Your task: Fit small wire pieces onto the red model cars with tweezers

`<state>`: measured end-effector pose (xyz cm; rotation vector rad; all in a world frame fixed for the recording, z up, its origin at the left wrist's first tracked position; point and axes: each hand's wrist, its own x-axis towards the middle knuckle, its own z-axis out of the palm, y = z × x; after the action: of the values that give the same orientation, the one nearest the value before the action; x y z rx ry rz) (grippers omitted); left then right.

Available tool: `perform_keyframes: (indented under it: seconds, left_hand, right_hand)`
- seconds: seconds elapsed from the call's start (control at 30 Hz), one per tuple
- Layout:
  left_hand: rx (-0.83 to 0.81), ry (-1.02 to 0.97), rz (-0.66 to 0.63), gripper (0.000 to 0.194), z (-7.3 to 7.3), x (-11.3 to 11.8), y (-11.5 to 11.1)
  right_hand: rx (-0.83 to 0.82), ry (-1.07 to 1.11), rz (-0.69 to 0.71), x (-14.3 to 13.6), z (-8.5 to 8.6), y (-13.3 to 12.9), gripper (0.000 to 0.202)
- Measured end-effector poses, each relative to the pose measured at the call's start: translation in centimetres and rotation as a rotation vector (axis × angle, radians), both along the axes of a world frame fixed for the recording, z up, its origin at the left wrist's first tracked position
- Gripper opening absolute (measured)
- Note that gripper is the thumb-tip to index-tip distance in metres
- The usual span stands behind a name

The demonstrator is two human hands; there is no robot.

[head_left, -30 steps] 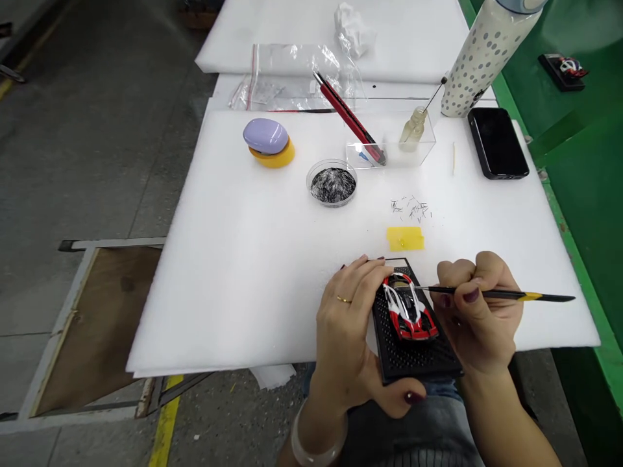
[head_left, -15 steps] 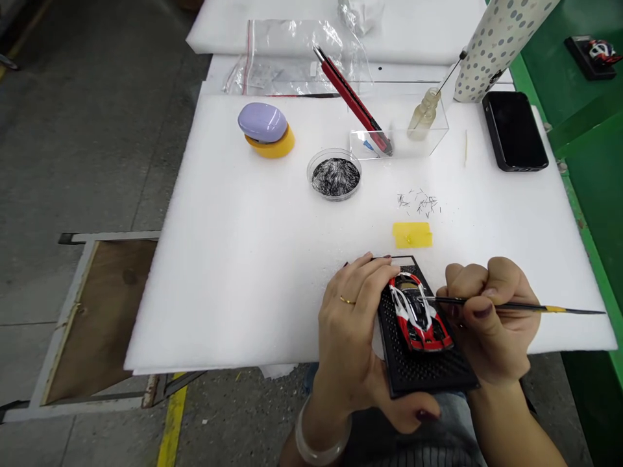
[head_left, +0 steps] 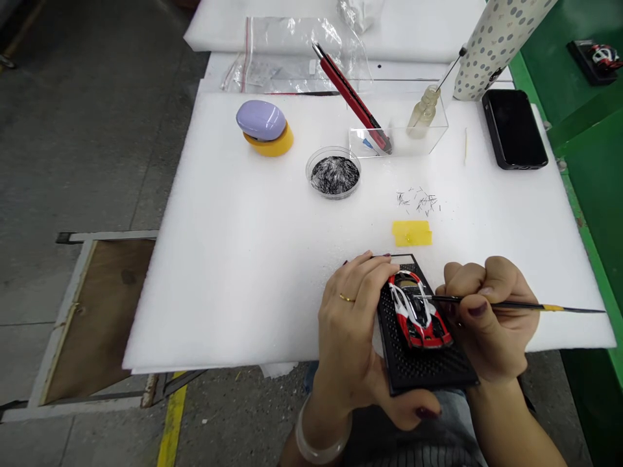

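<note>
A red, white and black model car sits on a black textured display base. My left hand wraps round the base's left side, thumb along the near edge and fingertips by the car's far end. Between the thumb and fingers of my right hand is a thin black paintbrush with a yellow band, pinched level. Its thin silvery tip lies over the car's cockpit; whether it touches I cannot tell. Beyond the base lies a piece of yellow tape, with scattered short black fibres behind it.
A round dish of black fibres stands on the white foam sheet. Behind it, a clear box holds a red utility knife and a small bottle. A black device and dotted cylinder stand right, a purple-and-yellow object left.
The brush tip has shifted very slightly left over the car, with my right hand. My left hand keeps its hold on the base. The whole view has shifted slightly.
</note>
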<state>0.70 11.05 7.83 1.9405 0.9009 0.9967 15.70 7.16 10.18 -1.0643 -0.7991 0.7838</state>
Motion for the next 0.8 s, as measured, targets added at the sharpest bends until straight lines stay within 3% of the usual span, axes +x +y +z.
perform_keyframes:
  seconds: [0.8]
  left_hand:
    - [0.065, -0.026, -0.003, 0.100, 0.00, -0.13, -0.02]
  right_hand:
    - [0.033, 0.068, 0.038, -0.03, -0.13, -0.14, 0.027]
